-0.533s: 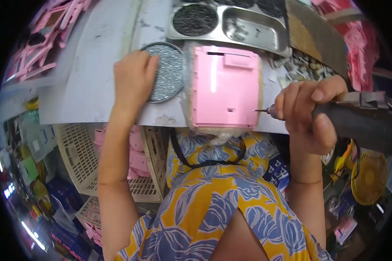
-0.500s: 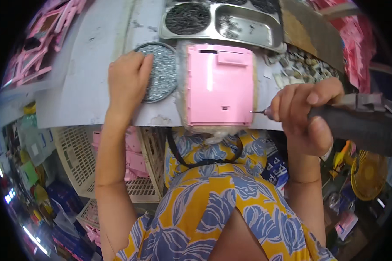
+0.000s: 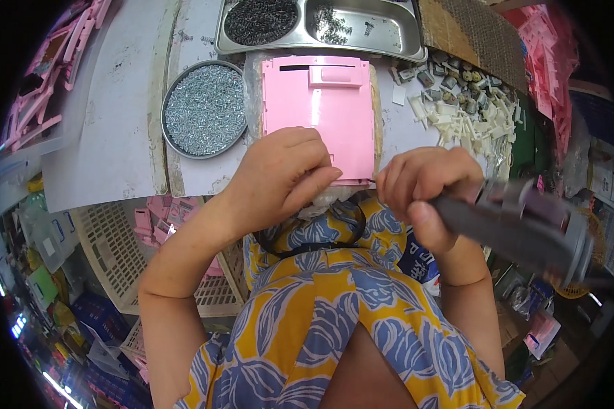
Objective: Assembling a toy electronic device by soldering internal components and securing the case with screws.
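A pink plastic panel (image 3: 314, 105) with a slot and a raised block lies on a plastic-wrapped pad before me. My left hand (image 3: 280, 174) covers its lower left part. Thumb and fingertips are pinched together by the lower edge; whatever they hold is hidden. In my right hand (image 3: 430, 184) is a dark grey electric screwdriver (image 3: 501, 221), gripped near its front end. Its thin bit points left at the panel's lower right corner, where a small dark spot shows. Left of the panel stands a round dish (image 3: 166, 126) full of small silvery screws.
Behind the panel sits a steel tray (image 3: 389, 39) with dark screws and a few springs. White plastic pieces (image 3: 474, 129) and small motor-like parts are heaped at right, beside cardboard (image 3: 474, 41). A cream basket (image 3: 116, 252) with pink parts stands below the table's front edge.
My left hand has gone from the screw dish to the panel's lower edge. The screwdriver has tilted, its bit now at the panel's lower right corner. The whole view has shifted somewhat.
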The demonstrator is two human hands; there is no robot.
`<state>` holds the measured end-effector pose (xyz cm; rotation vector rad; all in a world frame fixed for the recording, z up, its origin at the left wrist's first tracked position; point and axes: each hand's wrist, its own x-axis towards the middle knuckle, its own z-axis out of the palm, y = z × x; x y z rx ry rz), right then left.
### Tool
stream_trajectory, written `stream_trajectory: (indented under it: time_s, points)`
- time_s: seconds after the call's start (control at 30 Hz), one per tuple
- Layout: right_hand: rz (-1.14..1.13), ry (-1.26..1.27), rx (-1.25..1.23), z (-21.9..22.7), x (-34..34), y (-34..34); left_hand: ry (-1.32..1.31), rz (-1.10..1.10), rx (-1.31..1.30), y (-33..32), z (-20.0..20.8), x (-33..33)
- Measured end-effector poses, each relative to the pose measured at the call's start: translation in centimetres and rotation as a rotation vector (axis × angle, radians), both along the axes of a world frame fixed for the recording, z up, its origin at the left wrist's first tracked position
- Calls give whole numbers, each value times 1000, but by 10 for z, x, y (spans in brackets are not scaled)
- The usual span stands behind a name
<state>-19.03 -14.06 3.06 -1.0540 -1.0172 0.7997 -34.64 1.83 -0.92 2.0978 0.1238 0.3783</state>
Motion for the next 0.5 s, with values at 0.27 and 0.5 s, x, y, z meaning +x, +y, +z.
stream_trajectory:
  time_s: [0.27, 0.5]
  points:
    - [51, 106, 0, 10, 12, 6, -124, -17, 216, -13, 0, 1]
    - [95, 127, 187, 43, 11, 17, -204, 79, 114, -33, -4, 5]
